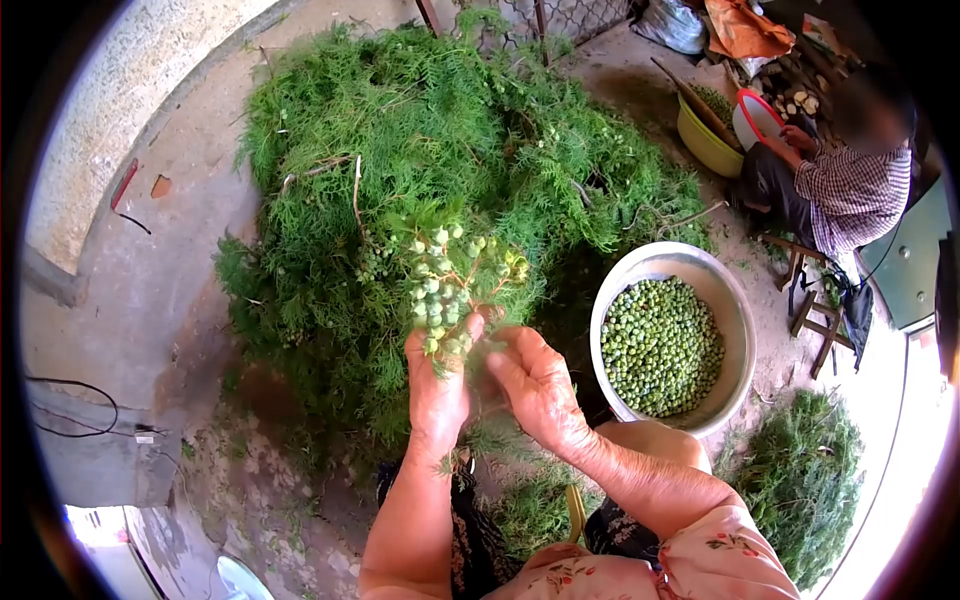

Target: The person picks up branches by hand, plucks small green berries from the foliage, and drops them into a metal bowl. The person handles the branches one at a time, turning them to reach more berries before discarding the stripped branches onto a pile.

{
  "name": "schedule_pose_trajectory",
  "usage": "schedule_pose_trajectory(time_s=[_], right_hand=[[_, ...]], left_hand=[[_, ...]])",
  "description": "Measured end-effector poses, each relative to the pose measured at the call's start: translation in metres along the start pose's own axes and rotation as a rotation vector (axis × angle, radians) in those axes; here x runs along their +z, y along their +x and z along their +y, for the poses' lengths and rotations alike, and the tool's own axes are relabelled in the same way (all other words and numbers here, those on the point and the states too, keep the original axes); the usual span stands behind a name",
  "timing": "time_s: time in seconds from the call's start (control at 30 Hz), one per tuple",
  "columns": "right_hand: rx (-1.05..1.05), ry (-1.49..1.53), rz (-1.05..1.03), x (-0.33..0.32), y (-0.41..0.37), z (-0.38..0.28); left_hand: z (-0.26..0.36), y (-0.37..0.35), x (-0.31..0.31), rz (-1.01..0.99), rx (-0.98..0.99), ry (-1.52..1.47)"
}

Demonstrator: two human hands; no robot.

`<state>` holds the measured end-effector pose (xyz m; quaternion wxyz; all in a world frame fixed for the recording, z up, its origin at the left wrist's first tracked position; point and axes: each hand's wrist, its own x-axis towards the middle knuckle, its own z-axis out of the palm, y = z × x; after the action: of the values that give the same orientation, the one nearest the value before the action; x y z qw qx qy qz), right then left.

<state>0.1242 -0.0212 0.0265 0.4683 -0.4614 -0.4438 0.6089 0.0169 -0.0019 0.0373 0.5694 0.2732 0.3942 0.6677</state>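
Observation:
A green sprig (437,285) bearing clusters of pale green cones stands up from my left hand (438,385), whose fingers are wrapped round its lower stems. Just to the right, my right hand (535,385) is held close beside the sprig, its fingers bent and pressed together; what lies between them is too blurred to make out. Beyond both hands spreads a large heap of leafy green branches (380,130). On the right, a wide metal basin (740,335) holds many small round green cones (660,345).
A person (855,190) sits at the upper right, holding a red-rimmed white bowl (757,118) near a yellow-green basin (705,145). Small wooden stools (820,325) stand below. A smaller pile of branches (805,480) lies at the lower right. A black cable (115,405) is at left.

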Motion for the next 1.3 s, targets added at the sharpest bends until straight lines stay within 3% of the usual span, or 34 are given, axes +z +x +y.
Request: schedule_pose_trajectory(time_s=[0.3,0.6,0.7,0.97,1.07,1.17,1.3], right_hand=[[-0.183,-0.150,0.086,0.005,0.000,0.014],[-0.214,-0.160,0.083,0.018,-0.008,0.016],[-0.156,-0.175,0.018,0.017,-0.012,0.012],[-0.304,-0.571,0.032,-0.015,-0.002,-0.015],[-0.542,-0.532,0.214,-0.030,0.013,-0.019],[-0.637,-0.709,0.196,-0.037,0.021,-0.038],[-0.551,-0.630,0.056,-0.033,0.026,-0.032]], left_hand=[[-0.013,0.009,-0.015,0.049,-0.210,-0.092],[-0.011,0.015,-0.019,0.109,-0.384,-0.058],[0.001,0.009,-0.007,0.164,-0.318,0.044],[0.003,0.012,-0.022,0.103,-0.159,0.085],[0.004,0.012,-0.027,0.087,-0.176,0.132],[0.002,0.009,-0.023,0.029,-0.129,0.190],[0.001,0.004,-0.015,-0.080,-0.140,0.171]])
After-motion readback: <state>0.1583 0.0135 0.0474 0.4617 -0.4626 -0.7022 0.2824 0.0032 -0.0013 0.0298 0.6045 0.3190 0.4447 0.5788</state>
